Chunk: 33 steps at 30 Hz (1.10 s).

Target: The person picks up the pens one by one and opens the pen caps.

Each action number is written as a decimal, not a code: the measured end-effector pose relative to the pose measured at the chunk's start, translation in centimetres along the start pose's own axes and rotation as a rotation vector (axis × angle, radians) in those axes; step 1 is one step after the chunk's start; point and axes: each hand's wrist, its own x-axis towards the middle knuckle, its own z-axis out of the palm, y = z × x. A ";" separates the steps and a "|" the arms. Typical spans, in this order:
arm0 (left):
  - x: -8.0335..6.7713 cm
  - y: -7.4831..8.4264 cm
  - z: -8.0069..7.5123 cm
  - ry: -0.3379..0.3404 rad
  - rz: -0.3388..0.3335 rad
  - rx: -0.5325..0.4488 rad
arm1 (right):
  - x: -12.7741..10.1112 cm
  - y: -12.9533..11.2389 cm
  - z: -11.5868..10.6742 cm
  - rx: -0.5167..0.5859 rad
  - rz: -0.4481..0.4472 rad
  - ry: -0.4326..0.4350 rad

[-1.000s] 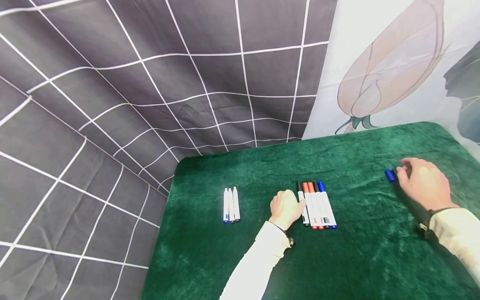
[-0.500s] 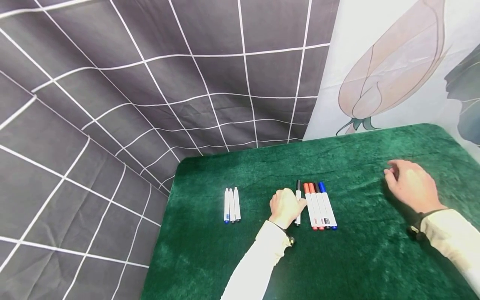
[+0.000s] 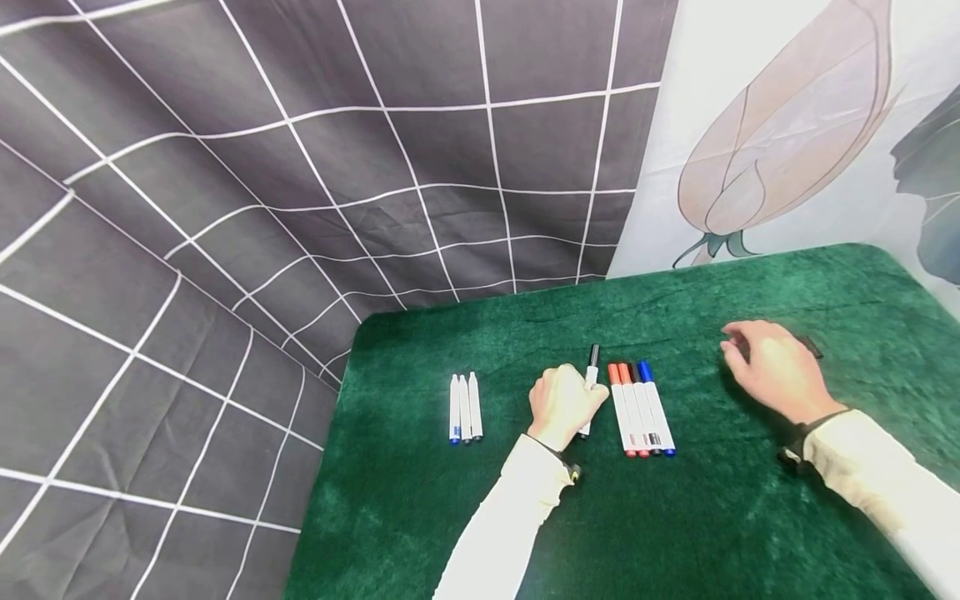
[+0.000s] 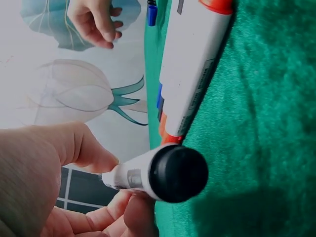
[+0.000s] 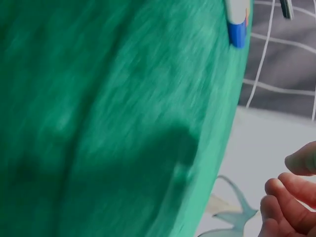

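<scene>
My left hand [image 3: 562,407] pinches a black-capped whiteboard marker [image 3: 592,377] between thumb and fingers. In the left wrist view the marker [image 4: 143,170] points its round black end at the camera, raised off the green cloth. Just right of it lies a row of white-barrelled markers [image 3: 641,417] with red, black and blue caps. My right hand [image 3: 780,371] hovers over the cloth to the right of that row. Its fingers [image 5: 279,200] are loosely bent, thumb apart, and nothing shows between them.
To the left, three uncapped markers [image 3: 465,408] with pale tips lie side by side on the green cloth [image 3: 405,500]. A small dark piece [image 3: 810,346] shows behind the right hand. A blue cap [image 4: 152,15] lies farther off. Grey gridded fabric [image 3: 420,150] hangs behind.
My left hand has drawn the black-capped marker leftward out of the row and lifted it. My right hand has moved left from the loose caps, towards the row.
</scene>
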 end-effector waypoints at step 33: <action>-0.2 0.7 -2.0 -0.048 0.311 0.134 | 0.5 -7.0 3.3 0.274 -0.173 -0.156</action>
